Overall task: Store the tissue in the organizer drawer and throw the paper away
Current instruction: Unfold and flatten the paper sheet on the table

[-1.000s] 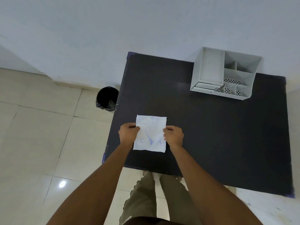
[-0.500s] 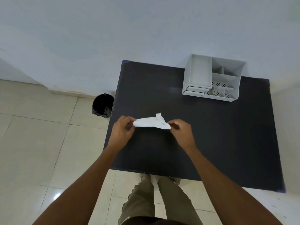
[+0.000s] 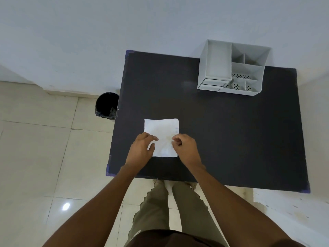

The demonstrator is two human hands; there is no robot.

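Observation:
A white square sheet (image 3: 161,129), tissue or paper I cannot tell, lies flat on the black table (image 3: 222,131) near its front left. My left hand (image 3: 140,150) pinches the sheet's left edge, thumb on top. My right hand (image 3: 186,148) has curled fingers pinching the right edge. Both hands cover its lower half. The grey organizer (image 3: 236,91) stands at the back right, and its small drawer (image 3: 212,82) at the front left corner is closed. A black bin (image 3: 106,106) stands on the floor by the table's left edge.
The table's back edge meets a white wall. Tiled floor lies to the left and in front. My legs stand at the front edge below my arms. The organizer has several open compartments, some with perforated bottoms.
The sheet lay flat under my hands, was lifted and turned edge-on above the table, and now lies flat again, slightly farther from me. Both hands stayed on its side edges.

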